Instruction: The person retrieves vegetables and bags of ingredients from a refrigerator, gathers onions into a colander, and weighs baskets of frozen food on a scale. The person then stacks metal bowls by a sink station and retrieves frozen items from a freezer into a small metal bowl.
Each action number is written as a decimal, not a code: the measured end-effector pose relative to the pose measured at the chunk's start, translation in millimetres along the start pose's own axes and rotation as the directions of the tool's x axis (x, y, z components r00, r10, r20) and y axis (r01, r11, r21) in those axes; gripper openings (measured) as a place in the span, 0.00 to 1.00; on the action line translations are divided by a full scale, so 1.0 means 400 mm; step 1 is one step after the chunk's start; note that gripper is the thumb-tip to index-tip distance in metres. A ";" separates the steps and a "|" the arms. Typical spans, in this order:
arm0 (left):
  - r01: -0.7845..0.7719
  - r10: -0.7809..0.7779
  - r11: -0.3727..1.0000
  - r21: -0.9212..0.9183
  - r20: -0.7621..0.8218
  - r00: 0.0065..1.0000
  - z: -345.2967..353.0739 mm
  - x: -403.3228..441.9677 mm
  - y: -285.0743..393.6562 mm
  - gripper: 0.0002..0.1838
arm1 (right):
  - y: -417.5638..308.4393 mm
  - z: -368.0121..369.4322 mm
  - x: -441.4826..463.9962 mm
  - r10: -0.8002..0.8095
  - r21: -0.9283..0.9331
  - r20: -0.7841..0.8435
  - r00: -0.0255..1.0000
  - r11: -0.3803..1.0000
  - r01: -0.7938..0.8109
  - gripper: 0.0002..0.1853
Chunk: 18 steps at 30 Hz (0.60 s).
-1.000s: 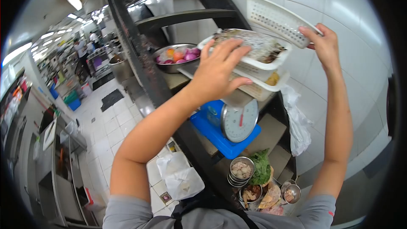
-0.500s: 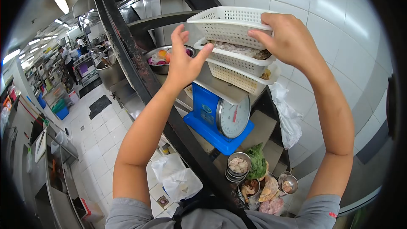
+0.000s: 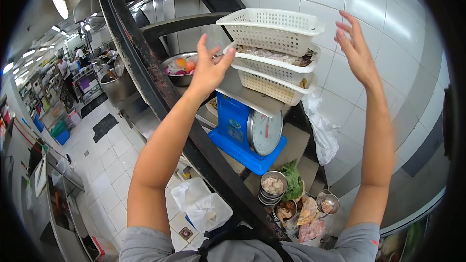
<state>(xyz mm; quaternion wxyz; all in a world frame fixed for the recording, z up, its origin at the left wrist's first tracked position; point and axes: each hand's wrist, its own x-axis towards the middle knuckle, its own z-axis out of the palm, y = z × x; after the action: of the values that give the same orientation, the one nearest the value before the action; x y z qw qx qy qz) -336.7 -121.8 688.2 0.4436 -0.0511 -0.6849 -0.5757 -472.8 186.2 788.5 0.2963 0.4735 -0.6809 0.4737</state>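
Observation:
Three white perforated baskets stand stacked on the metal plate of a blue dial scale. The top basket rests over the middle basket, which holds something greyish, perhaps seafood. Yellowish food shows a little in the bottom basket. My left hand is raised just left of the stack, fingers apart and holding nothing. To the right of the stack, my right hand is up in front of the tiled wall, empty, with its fingers spread.
A metal bowl of onions and tomatoes sits behind the scale. Below it are small metal bowls, leafy greens and raw meat. A white plastic bag hangs at the right. Dark stair beams run past the left. People stand far off.
The top basket has come down from my raised right hand onto the stack. My right hand has let go and moved right. My left hand has moved off the baskets to the left.

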 end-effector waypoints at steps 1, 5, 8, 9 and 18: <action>0.053 -0.054 0.999 0.011 0.021 0.998 0.007 -0.012 -0.017 0.56 | 0.053 0.012 -0.020 0.003 0.000 0.004 1.000 1.000 -0.003 0.39; 0.328 -0.334 0.931 -0.158 -0.011 0.942 0.042 -0.009 -0.054 0.53 | 0.240 0.102 -0.104 0.512 0.507 0.388 0.766 0.576 -0.642 0.45; 0.301 -0.301 0.902 -0.309 0.051 0.952 0.088 -0.024 -0.060 0.52 | 0.243 0.165 -0.141 0.533 0.513 0.560 0.634 0.377 -0.771 0.38; 0.253 -0.233 0.908 -0.335 0.099 0.967 0.104 -0.028 -0.059 0.52 | 0.230 0.179 -0.150 0.514 0.479 0.615 0.597 0.357 -0.802 0.32; -0.066 0.025 0.959 -0.274 -0.152 0.988 0.181 -0.014 -0.034 0.46 | 0.179 0.234 -0.145 0.529 0.591 0.546 0.650 0.307 -0.746 0.12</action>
<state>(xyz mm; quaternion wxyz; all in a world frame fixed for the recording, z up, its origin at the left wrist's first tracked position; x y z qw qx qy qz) -380.9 -63.3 678.5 0.4945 -0.0860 -0.5612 -0.6581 -513.0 128.2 678.0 -0.2427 0.2941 -0.5652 0.7316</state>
